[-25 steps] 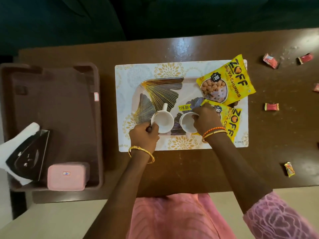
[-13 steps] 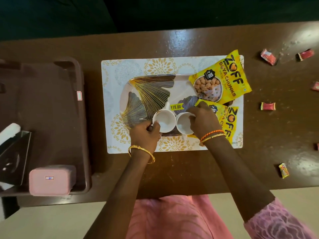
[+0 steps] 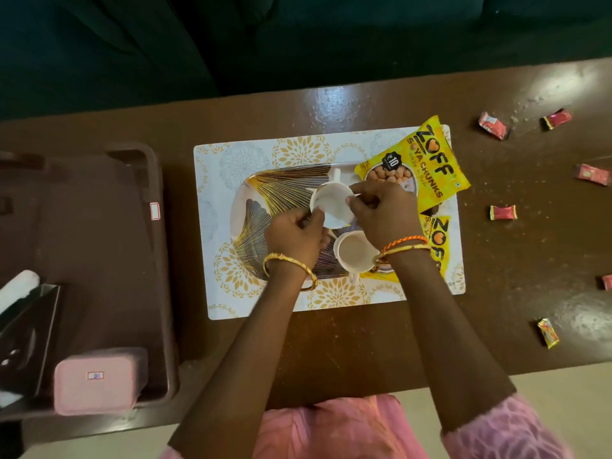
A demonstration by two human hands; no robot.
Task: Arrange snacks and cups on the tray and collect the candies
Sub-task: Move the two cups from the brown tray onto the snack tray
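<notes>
Now both my left hand (image 3: 294, 231) and right hand (image 3: 384, 210) hold the far cup (image 3: 331, 205); I should seat it level on the tray (image 3: 281, 190), clear of the near cup (image 3: 354, 251).

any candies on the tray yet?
No. The candies all lie on the bare table right of the tray, none on it.

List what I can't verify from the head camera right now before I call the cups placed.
- Lower ZOFF packet: mostly covered by the right hand and wrist.
- Far cup: base contact with the tray hidden by both hands' fingers.
- Near cup: handle partly under the right wrist.
- Candy at the right edge: cut off by the frame.
- Candy wrapper print: too small to read.
</notes>
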